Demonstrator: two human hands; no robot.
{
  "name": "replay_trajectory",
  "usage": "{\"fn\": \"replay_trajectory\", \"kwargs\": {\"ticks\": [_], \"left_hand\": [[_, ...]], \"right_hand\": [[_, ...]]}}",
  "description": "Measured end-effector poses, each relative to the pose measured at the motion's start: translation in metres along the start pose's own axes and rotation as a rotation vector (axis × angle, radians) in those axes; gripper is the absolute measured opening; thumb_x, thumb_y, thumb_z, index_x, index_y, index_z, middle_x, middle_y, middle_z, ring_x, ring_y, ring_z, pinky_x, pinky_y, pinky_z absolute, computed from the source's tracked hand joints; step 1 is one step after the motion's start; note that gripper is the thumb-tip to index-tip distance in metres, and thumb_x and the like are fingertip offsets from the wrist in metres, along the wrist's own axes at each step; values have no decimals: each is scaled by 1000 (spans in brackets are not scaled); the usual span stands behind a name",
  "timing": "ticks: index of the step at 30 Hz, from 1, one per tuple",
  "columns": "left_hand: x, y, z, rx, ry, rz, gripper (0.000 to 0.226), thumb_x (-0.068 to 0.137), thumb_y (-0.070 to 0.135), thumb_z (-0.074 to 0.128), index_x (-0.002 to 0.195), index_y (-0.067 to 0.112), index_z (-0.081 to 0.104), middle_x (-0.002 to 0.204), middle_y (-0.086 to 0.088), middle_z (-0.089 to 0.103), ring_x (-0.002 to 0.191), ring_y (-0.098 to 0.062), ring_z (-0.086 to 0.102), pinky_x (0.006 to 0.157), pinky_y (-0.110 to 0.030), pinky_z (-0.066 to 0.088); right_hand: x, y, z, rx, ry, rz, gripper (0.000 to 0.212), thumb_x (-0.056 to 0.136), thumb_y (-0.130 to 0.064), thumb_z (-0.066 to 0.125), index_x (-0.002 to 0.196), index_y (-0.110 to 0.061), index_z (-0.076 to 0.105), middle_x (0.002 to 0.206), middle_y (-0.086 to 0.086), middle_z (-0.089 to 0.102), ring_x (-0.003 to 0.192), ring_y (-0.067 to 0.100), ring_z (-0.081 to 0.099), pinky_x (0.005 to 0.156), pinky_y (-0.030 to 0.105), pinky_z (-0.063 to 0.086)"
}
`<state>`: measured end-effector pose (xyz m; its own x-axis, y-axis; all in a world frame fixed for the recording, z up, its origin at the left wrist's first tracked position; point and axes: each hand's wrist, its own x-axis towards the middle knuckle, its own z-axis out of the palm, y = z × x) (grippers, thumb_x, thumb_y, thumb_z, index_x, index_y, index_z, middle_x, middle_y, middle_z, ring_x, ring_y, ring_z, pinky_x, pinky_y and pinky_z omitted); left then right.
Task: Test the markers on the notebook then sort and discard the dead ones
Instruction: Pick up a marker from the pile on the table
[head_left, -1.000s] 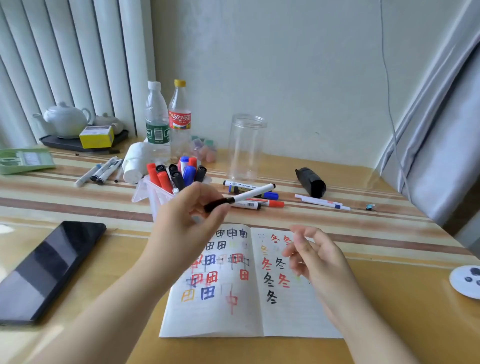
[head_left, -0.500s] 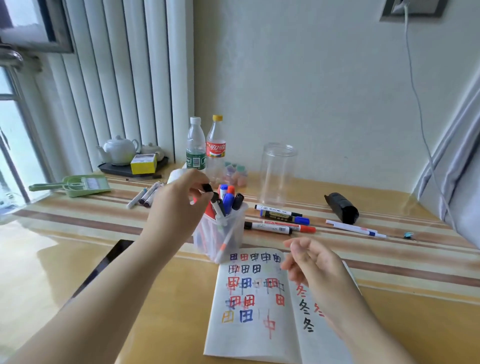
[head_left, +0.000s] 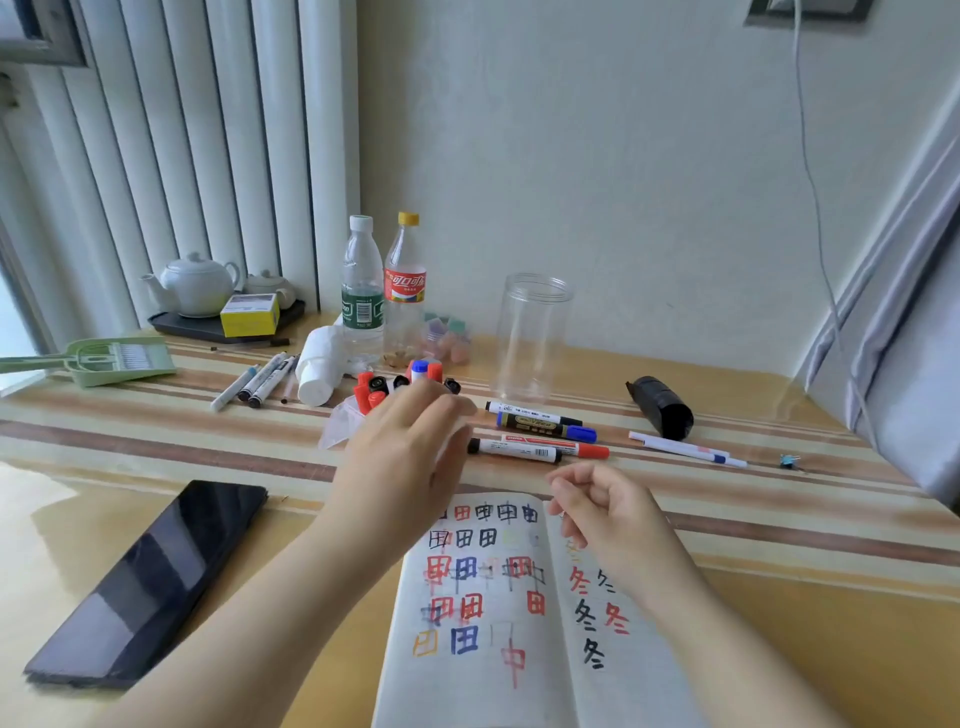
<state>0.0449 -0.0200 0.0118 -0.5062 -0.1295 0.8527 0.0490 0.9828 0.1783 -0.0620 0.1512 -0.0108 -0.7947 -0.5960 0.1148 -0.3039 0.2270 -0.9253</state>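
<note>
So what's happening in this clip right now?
A person is testing markers on an open notebook already covered in red, blue and black characters. The left hand reaches over the clear cup of markers; whether it has a grip on one cannot be told. The right hand hovers loosely curled over the page, holding nothing. Four markers lie behind the notebook.

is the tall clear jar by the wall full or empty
Empty: the clear jar stands upright and lidless, with only wall and table visible through it.

Left hand (head_left: 402, 457) over marker cup (head_left: 353, 415); notebook (head_left: 498, 623) open.
</note>
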Motion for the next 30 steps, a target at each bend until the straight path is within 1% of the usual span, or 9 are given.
{"fn": "replay_trajectory", "kwargs": {"ticks": [3, 6, 9, 13, 17, 19, 22, 27, 30], "left_hand": [[-4, 19, 31, -101, -144, 53, 20, 85, 19, 45, 90, 10, 62, 78, -3, 60, 66, -19, 58, 52, -29, 47], [-13, 22, 66, -152, -298, -51, 15, 79, 20, 50, 89, 15, 61, 78, 3, 61, 61, -14, 61, 45, -27, 51], [-30, 16, 92, -215, -362, -175, 16, 76, 20, 53, 90, 17, 60, 85, 4, 62, 62, -17, 61, 46, -30, 52], [-46, 10, 101, -297, -327, -288, 16, 77, 22, 50, 91, 26, 57, 81, 11, 60, 61, -11, 56, 51, -29, 52], [-43, 5, 96, -307, -323, -285, 21, 75, 17, 54, 93, 28, 55, 81, 12, 58, 66, -4, 51, 56, -20, 48], [-41, 1, 97, -299, -317, -272, 23, 73, 14, 56, 94, 24, 58, 83, 11, 59, 74, -4, 49, 59, -11, 42], [-40, 0, 97, -256, -314, -256, 20, 72, 14, 57, 91, 20, 61, 84, 11, 59, 81, -6, 47, 67, -8, 37], [-40, -5, 92, -214, -348, -229, 21, 74, 16, 59, 94, 20, 60, 97, 5, 59, 87, -7, 53, 68, -21, 46], [-35, -4, 83, -99, -314, -142, 22, 80, 15, 62, 102, 17, 61, 112, 0, 58, 99, -17, 53, 83, -22, 37]], "right_hand": [[31, 16, -7, -227, 53, -19, 9, 92, -23, 55, 94, -26, 63, 86, -7, 65, 71, 3, 58, 63, 16, 42], [61, 32, -9, -458, 65, -44, 20, 93, -19, 53, 107, -26, 64, 97, -8, 60, 83, 5, 54, 64, 11, 38], [87, 45, -4, -634, 8, -147, 32, 92, -16, 54, 123, -20, 60, 106, -10, 49, 101, 9, 50, 84, 16, 37], [113, 51, 11, -798, -48, -203, 36, 92, -25, 54, 128, -20, 55, 122, -6, 51, 121, 15, 38, 104, 28, 33], [127, 52, 23, -874, -57, -231, 31, 91, -34, 55, 119, -21, 55, 119, -4, 50, 117, 16, 38, 99, 28, 33], [131, 54, 26, -938, -79, -237, 33, 91, -38, 53, 121, -23, 51, 120, -5, 47, 118, 16, 36, 99, 29, 30], [133, 55, 27, -1000, -65, -232, 26, 94, -37, 48, 117, -25, 49, 120, -4, 44, 117, 18, 34, 96, 31, 26], [121, 53, 17, -1041, -98, -291, 20, 96, -39, 43, 107, -23, 45, 114, -4, 49, 109, 18, 37, 93, 32, 26], [87, 36, -6, -948, -108, -315, 18, 96, -38, 44, 96, -20, 41, 95, -1, 55, 91, 20, 46, 76, 33, 39]]}}
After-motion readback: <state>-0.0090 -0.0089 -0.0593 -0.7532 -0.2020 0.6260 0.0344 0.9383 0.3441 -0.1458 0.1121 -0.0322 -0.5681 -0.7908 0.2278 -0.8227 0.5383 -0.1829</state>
